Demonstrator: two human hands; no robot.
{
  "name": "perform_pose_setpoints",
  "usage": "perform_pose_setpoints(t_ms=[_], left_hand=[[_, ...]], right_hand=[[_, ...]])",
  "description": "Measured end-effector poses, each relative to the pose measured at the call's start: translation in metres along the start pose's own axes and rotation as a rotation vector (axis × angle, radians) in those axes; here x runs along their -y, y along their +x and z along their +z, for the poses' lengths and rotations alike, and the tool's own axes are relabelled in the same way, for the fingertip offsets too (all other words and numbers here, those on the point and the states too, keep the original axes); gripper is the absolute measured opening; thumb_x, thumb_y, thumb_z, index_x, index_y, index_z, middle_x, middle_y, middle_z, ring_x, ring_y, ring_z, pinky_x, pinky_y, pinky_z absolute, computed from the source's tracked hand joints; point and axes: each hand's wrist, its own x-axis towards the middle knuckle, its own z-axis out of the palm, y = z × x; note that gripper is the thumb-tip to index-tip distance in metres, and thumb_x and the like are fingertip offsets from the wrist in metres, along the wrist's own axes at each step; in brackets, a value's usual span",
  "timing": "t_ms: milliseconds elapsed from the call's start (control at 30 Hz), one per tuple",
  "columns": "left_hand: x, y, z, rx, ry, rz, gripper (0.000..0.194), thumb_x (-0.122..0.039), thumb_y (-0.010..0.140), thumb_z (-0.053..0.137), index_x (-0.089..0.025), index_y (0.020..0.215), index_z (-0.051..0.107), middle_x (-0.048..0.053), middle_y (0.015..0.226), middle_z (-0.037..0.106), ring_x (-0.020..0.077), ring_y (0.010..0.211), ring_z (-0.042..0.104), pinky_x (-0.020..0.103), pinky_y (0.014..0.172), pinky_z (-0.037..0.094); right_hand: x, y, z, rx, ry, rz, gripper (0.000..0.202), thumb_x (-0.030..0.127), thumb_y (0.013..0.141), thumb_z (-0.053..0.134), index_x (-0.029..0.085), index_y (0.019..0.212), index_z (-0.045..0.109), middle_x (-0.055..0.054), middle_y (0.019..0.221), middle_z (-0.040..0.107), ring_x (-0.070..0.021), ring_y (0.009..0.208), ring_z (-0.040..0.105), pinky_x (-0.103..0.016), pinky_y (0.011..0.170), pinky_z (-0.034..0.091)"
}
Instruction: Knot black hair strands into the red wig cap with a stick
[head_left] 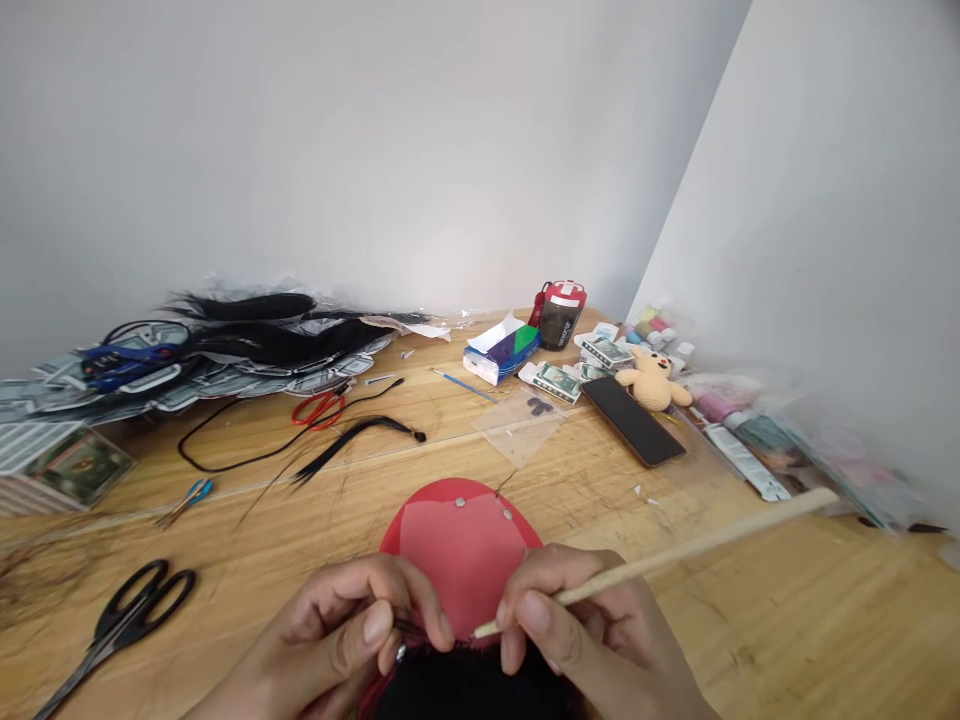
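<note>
In front of me is a rounded red form (397, 528) with a paler pinkish sheet (461, 570) over it, fixed by silver pin heads (460, 502). Dense black hair (469, 690) covers its near side. My left hand (349, 620) is pinched at the hair's edge on a thin dark strand of hair (407, 627). Between the thumb and fingers of my right hand (581, 625) is a slim pale wooden stick (697, 545), held like a pen. Its narrow tip meets the hairline close to my left fingertips; the very end is too small to make out.
Black-handled scissors (139, 612) and small blue scissors (187, 500) lie left. Behind are a black hair bundle (352, 440), red scissor handles (319, 409) and more hair (277, 340). A tissue pack (499, 350), lidded cup (562, 315), phone (634, 420) and crocheted toy (651, 383) stand right.
</note>
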Motion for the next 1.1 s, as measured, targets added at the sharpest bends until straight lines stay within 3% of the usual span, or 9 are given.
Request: perform_pose_setpoints(t_ms=[200,333,567,733,933,1100], left_hand=[[0.002,0.0,-0.002,0.001,0.01,-0.008,0.035,-0.058,0.089,0.064,-0.024,0.087,0.073,0.001,0.092,0.071,-0.0056,0.034,0.028,0.017,0.041,0.014],[0.001,0.001,-0.002,-0.003,-0.009,-0.024,0.035,-0.058,0.088,0.064,-0.024,0.087,0.074,-0.001,0.08,0.068,-0.005,0.034,0.025,0.015,0.039,0.016],[-0.008,0.005,0.007,-0.006,-0.002,-0.026,0.035,-0.059,0.085,0.068,-0.025,0.082,0.075,-0.002,0.076,0.066,-0.0053,0.033,0.023,0.012,0.036,0.015],[-0.003,0.006,0.005,-0.001,0.011,-0.019,0.035,-0.058,0.086,0.067,-0.024,0.084,0.074,-0.001,0.074,0.065,-0.0046,0.032,0.026,0.012,0.035,0.016],[0.003,0.005,0.003,0.02,0.05,-0.007,0.04,-0.06,0.089,0.061,-0.022,0.085,0.072,-0.007,0.055,0.05,-0.0017,0.032,0.026,0.014,0.039,0.022],[0.002,0.002,0.004,0.031,0.08,-0.016,0.043,-0.063,0.089,0.06,-0.022,0.087,0.072,-0.008,0.051,0.045,0.0,0.033,0.027,0.013,0.038,0.022]], right_hand=[[-0.005,-0.002,-0.002,0.041,-0.121,-0.079,0.036,0.041,0.097,0.058,0.018,0.077,0.076,-0.006,0.07,0.072,-0.0182,0.068,0.067,-0.026,0.061,0.045],[-0.007,0.001,-0.005,0.08,-0.132,-0.126,0.035,0.039,0.098,0.057,0.018,0.076,0.076,-0.006,0.069,0.072,-0.016,0.063,0.064,-0.024,0.057,0.042],[-0.003,0.001,-0.007,0.112,-0.098,-0.071,0.034,0.041,0.097,0.058,0.018,0.078,0.075,-0.005,0.07,0.072,-0.0151,0.064,0.063,-0.024,0.058,0.042],[0.0,0.003,-0.006,0.098,-0.046,0.025,0.038,0.046,0.095,0.061,0.018,0.073,0.075,-0.004,0.07,0.07,-0.0167,0.069,0.065,-0.025,0.063,0.045],[-0.004,0.002,-0.005,0.068,0.008,0.074,0.039,0.048,0.093,0.063,0.018,0.069,0.069,0.0,0.063,0.065,-0.0089,0.048,0.044,-0.025,0.054,0.037],[-0.006,0.004,-0.004,0.057,-0.018,0.04,0.042,0.05,0.092,0.064,0.018,0.065,0.068,0.001,0.06,0.063,-0.0087,0.047,0.042,-0.025,0.051,0.035]])
